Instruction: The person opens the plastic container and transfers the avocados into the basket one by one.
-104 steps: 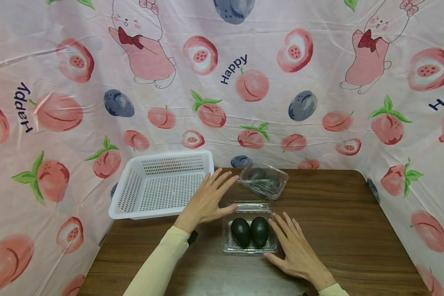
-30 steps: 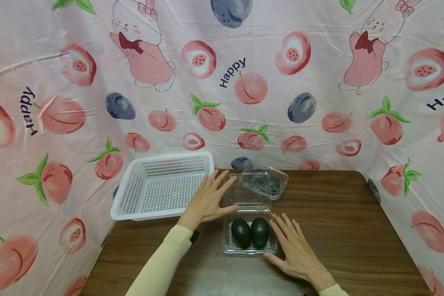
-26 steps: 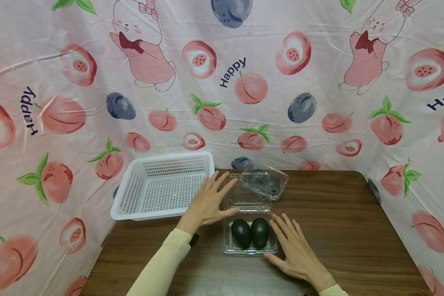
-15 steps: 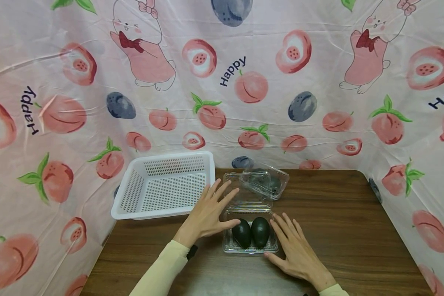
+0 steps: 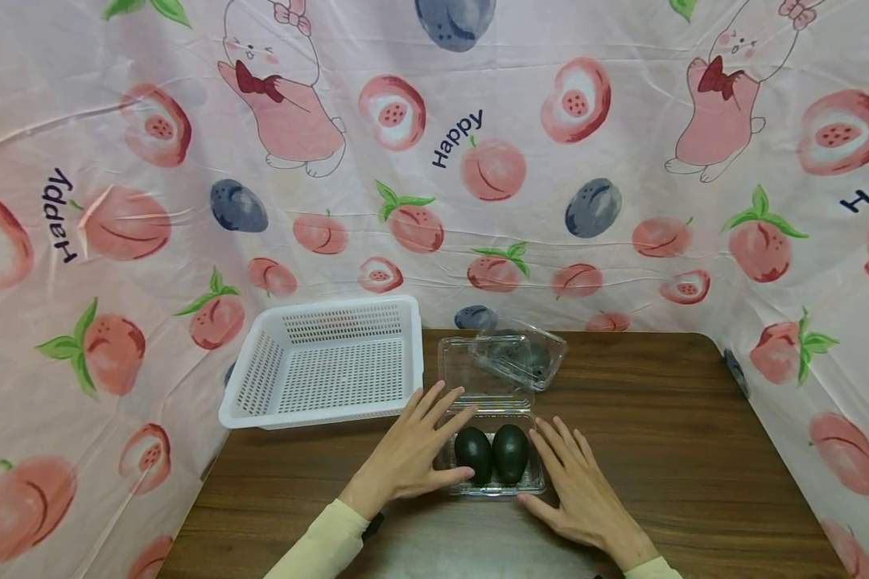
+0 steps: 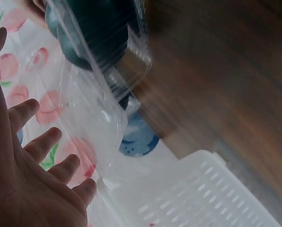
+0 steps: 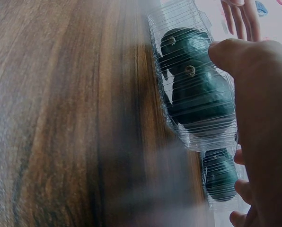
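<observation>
The open box [image 5: 488, 491] sits low centre, its two dark fruits [image 5: 510, 454] lying lengthwise up the frame between left hand [image 5: 411, 452] and right hand [image 5: 578, 494], both spread, gripping nothing. Left thumb overlaps one fruit, contact unclear. Basket [image 5: 340, 374] upper left; surface [image 5: 695, 458] extends right.

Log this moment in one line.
left hand: spread, at left edge of open clear plastic clamshell; right hand: spread, at right edge; two dark green oval avocados: inside; white perforated plastic basket: back left
</observation>
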The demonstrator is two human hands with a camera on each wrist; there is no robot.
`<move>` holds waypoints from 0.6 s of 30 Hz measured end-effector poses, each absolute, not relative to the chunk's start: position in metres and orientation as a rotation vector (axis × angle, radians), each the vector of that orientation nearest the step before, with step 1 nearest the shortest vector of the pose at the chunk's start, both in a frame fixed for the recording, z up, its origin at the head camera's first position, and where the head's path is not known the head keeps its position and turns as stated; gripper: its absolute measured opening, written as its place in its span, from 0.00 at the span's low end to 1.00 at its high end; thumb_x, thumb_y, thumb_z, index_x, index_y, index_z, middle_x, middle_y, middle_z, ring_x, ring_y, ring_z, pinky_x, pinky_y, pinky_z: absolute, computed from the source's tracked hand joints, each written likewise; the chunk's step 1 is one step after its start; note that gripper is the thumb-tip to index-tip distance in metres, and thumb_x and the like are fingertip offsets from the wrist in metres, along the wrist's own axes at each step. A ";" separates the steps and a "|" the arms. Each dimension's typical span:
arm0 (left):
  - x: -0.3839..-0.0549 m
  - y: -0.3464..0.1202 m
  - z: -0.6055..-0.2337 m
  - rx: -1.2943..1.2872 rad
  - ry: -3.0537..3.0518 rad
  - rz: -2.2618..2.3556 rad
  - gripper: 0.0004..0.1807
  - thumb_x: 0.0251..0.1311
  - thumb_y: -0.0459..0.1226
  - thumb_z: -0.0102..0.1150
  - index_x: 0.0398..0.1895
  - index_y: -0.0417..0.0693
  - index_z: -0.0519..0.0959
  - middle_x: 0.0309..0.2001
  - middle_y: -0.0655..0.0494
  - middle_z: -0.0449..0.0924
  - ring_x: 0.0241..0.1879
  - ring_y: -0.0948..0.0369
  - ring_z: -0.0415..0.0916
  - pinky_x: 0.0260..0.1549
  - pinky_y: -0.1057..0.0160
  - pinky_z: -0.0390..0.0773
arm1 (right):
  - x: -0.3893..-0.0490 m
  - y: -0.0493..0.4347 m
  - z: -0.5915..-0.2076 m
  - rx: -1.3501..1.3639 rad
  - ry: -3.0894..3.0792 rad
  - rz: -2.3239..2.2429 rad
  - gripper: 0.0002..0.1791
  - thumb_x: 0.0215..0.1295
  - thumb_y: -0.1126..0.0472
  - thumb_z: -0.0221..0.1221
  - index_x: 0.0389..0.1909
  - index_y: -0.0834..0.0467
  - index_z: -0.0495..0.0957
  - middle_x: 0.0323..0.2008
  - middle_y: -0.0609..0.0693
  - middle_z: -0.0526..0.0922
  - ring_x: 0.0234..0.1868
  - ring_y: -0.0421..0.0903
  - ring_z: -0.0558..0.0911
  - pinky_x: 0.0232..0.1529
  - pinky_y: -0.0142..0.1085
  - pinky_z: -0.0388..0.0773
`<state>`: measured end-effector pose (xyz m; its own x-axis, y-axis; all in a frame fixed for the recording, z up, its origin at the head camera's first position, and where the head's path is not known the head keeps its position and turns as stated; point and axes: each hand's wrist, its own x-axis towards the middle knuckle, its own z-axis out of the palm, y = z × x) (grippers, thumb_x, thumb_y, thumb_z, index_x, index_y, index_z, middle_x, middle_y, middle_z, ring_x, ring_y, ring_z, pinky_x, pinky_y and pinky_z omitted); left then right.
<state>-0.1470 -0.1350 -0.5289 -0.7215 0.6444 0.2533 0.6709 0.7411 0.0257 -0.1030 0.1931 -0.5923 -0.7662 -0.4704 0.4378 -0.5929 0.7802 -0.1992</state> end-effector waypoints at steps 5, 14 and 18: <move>-0.144 -0.130 -0.537 -1.104 -2.668 -0.156 0.51 0.69 0.72 0.66 0.88 0.60 0.68 0.88 0.47 0.67 0.88 0.39 0.63 0.84 0.33 0.68 | -0.103 0.193 -0.593 0.805 -2.611 0.464 0.55 0.67 0.32 0.74 0.84 0.62 0.70 0.84 0.63 0.72 0.82 0.71 0.71 0.91 0.32 0.19; -0.140 -0.125 -0.543 -1.199 -2.715 -0.173 0.47 0.77 0.70 0.59 0.89 0.59 0.66 0.90 0.48 0.63 0.89 0.41 0.61 0.85 0.38 0.69 | -0.102 0.194 -0.595 0.800 -2.610 0.452 0.55 0.67 0.32 0.74 0.84 0.62 0.70 0.84 0.62 0.72 0.83 0.67 0.69 0.91 0.33 0.20; -0.139 -0.122 -0.542 -1.204 -2.746 -0.187 0.45 0.78 0.68 0.60 0.89 0.59 0.67 0.89 0.48 0.65 0.88 0.43 0.64 0.84 0.41 0.71 | -0.102 0.194 -0.595 0.797 -2.619 0.459 0.55 0.67 0.33 0.74 0.84 0.62 0.70 0.85 0.62 0.72 0.83 0.68 0.69 0.91 0.32 0.19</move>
